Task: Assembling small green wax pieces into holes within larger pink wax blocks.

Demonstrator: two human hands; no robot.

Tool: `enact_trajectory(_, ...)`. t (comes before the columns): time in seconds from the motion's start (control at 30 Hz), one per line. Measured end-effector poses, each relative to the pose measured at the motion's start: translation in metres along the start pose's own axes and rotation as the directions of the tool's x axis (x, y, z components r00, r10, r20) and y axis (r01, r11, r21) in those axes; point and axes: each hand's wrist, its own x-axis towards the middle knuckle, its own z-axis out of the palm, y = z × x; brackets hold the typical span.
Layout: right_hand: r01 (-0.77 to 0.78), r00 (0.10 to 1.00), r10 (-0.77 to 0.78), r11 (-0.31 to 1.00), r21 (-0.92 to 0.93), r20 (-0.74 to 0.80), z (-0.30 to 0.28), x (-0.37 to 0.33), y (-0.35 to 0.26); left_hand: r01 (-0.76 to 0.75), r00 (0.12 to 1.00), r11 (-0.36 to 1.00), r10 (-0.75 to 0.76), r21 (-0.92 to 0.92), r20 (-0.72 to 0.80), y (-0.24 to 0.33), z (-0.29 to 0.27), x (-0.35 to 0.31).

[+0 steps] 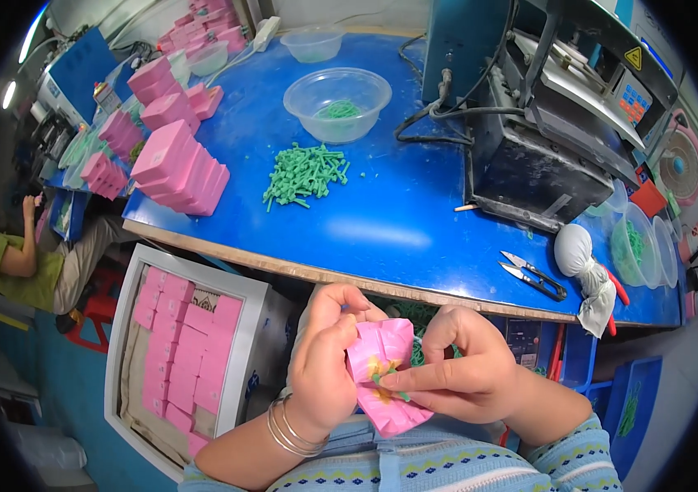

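Close to my body, below the table edge, my left hand (pixel 320 365) is closed around a pink rubber mould (pixel 390 340). Its flexed faces show a yellow-stained patch in the middle. My right hand (pixel 472 361) pinches at that patch, thumb and forefinger on a small green wax piece (pixel 404 396) that lies across the mould. Part of the piece is hidden by the fingertips. Beyond the table edge, a heap of short green wax pieces (pixel 305 174) lies on the blue table (pixel 349 225). More green pieces sit in a clear plastic bowl (pixel 337 102).
Stacked pink moulds (pixel 181 168) stand at the left, and more fill a white-framed box (pixel 127 328) below. A machine (pixel 546 148) occupies the right rear. Snips (pixel 533 277), a white cloth pouch (pixel 583 266) and red-handled pliers (pixel 618 289) lie right. A co-worker (pixel 25 258) sits far left.
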Motion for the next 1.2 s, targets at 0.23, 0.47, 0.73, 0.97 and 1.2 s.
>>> enact_trajectory(0.23, 0.050, 0.998, -0.055, 0.989, -0.142, -0.032, 0.005, -0.002, 0.009, 0.053, 0.999, 0.996, -0.052, 0.074, -0.017, 0.000, -0.003, 0.001)
enact_trajectory(0.47, 0.081, 0.993, -0.090, 0.990, -0.115, -0.079, 0.007, 0.000, 0.011, 0.124, 0.992, 0.981, -0.124, -0.148, 0.005, 0.000, -0.003, 0.002)
enact_trajectory(0.73, 0.280, 0.945, -0.307, 0.939, -0.200, -0.117, 0.007, 0.002, 0.018, 0.153, 0.985, 0.982, -0.142, -0.114, 0.095, 0.000, 0.000, -0.003)
enact_trajectory(0.97, 0.357, 0.925, -0.378, 0.905, -0.233, -0.048, 0.008, -0.001, 0.018, 0.172, 0.985, 0.984, -0.171, -0.052, 0.019, -0.001, 0.002, -0.005)
enact_trajectory(1.2, 0.202, 0.972, -0.199, 0.979, 0.013, -0.122, 0.007, -0.003, 0.008, 0.164, 0.985, 0.986, -0.162, -0.036, 0.054, -0.001, 0.004, -0.004)
